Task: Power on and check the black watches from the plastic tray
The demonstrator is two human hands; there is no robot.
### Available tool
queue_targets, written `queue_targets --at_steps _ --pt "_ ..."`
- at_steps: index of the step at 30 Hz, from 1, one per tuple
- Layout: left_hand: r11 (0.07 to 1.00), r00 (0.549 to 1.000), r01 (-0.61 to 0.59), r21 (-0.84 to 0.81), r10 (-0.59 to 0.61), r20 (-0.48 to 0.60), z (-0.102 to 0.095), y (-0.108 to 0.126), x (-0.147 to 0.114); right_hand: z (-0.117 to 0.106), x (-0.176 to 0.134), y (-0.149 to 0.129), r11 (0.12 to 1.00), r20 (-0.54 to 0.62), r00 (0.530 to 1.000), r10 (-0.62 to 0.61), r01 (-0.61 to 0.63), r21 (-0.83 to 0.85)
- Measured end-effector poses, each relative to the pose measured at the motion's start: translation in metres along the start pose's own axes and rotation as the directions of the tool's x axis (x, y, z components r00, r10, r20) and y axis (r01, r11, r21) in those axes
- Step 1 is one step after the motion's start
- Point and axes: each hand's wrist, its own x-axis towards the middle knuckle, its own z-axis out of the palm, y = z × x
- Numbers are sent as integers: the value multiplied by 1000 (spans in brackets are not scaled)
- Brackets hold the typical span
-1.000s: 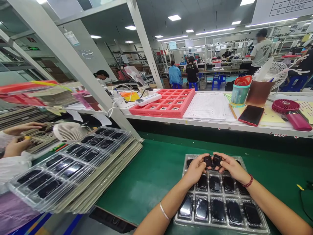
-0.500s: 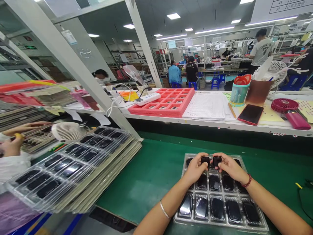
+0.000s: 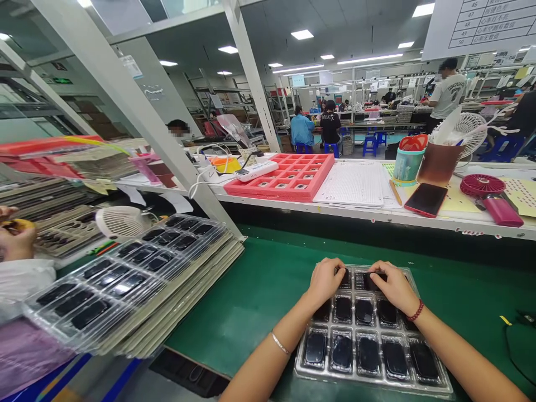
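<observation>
A clear plastic tray (image 3: pixel 304 371) lies on the green bench, its pockets holding several glossy black smartwatch bodies (image 3: pixel 368 355) in rows. At the far row, my left hand (image 3: pixel 327 279) grips a black smartwatch body (image 3: pixel 345 279) at the second pocket from the left, thumb and fingers closed on it. To its right, my right hand (image 3: pixel 391 283) holds another smartwatch body (image 3: pixel 370 282) low over the same row, tilted, with the thumb on its face. Part of the pocket beneath it shows. My fingers hide the far right of that row.
Left stands a stack of trays (image 3: pixel 201 285) with black watch bodies on top, beside a white fan (image 3: pixel 121 222). A co-worker's hand (image 3: pixel 19 237) is at far left. The shelf ahead bears a red foam tray (image 3: pixel 288 192), papers (image 3: pixel 354 184), a phone (image 3: pixel 426 199) and a handheld fan (image 3: pixel 483 187).
Both hands have lowered the smartwatch bodies, held up close together before, toward the far row. My hands have moved apart, the left one leftward. The co-worker's hand at far left has shifted.
</observation>
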Motion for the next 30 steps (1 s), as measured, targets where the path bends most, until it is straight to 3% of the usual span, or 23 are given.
queue_targets --at_steps 4,9,14,17,21,24,27,30 --pt "957 992 -120 263 123 6 4 10 3 0 -1 -1 991 57 995 -80 86 -107" --pt "932 955 -285 224 257 147 11 31 10 -25 3 0 951 143 983 -116 151 -271" --pt "873 889 -427 234 357 288 23 52 16 -59 -4 20 813 168 986 15 86 -576" --pt "844 889 -427 326 325 323 37 62 19 -67 -12 33 794 184 980 81 48 -606" --pt "859 912 -384 340 294 286 48 76 15 -69 -16 31 928 158 987 14 46 -371" --pt "907 893 -409 100 375 250 45 78 5 -65 -14 18 999 98 995 25 -30 43" --pt "941 928 -220 -256 283 243 37 71 -3 -51 -10 6 875 128 981 145 -188 446" --pt "805 956 106 -583 79 282 30 54 -3 -28 -8 0 735 215 953 216 -303 606"
